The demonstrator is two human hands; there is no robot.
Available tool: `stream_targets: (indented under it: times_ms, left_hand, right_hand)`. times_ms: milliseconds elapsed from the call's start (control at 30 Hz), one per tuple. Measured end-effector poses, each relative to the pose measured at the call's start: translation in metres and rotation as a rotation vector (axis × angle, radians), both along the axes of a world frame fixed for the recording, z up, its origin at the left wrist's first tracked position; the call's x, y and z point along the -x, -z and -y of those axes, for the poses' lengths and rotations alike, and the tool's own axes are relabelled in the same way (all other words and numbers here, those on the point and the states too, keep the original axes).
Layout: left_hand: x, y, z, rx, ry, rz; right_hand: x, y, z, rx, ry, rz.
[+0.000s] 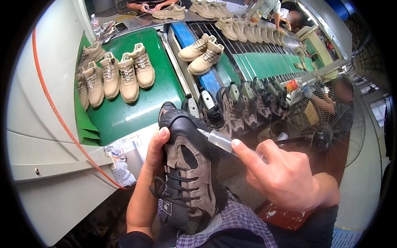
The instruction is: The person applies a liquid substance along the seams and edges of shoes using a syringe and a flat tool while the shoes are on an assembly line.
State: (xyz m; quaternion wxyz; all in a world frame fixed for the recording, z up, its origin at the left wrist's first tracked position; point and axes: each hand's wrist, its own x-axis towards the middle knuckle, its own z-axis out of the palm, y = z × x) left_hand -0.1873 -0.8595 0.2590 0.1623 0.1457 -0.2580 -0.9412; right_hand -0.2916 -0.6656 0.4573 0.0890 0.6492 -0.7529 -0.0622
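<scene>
A grey-brown shoe (202, 169) with black toe cap and black laces stands over my lap, its toe pointing away from me. My left hand (156, 144) grips it along the left side near the toe, thumb against the edge. In my right hand (285, 175) is a clear syringe (222, 141), index finger stretched along its barrel. The syringe's thin tip is at the right edge of the toe cap; whether it touches cannot be made out. A purple checked cloth (240, 223) lies across my lap beneath the shoe.
Beige shoes (111, 76) stand on a green table (144, 107) at the left; a beige pair (202, 56) sits ahead. Dark shoes (231, 107) line up beyond my right hand, beside a caged fan (322, 138). An orange hose (49, 99) hangs left. Other people work at the back and right.
</scene>
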Motion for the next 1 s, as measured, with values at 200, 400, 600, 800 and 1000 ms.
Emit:
stream_targets:
  times_ms: [200,400,600,800,1000]
  left_hand:
    - [-0.006,0.005,0.003,0.013,-0.001,0.031]
    - [-0.015,0.041,0.002,-0.06,-0.113,0.035]
    - [-0.029,0.091,0.01,0.013,-0.208,0.018]
    - [-0.028,0.1,0.011,-0.028,-0.237,0.002]
    - [-0.031,0.103,0.013,0.004,-0.282,0.053]
  right_hand:
    - [-0.001,0.004,0.002,0.001,-0.001,0.042]
    - [-0.01,0.015,0.012,0.016,0.008,0.06]
    - [-0.024,0.014,0.029,-0.028,0.015,0.065]
    - [-0.023,0.019,0.034,-0.019,0.017,0.088]
    - [-0.019,0.026,0.031,0.03,0.019,0.112]
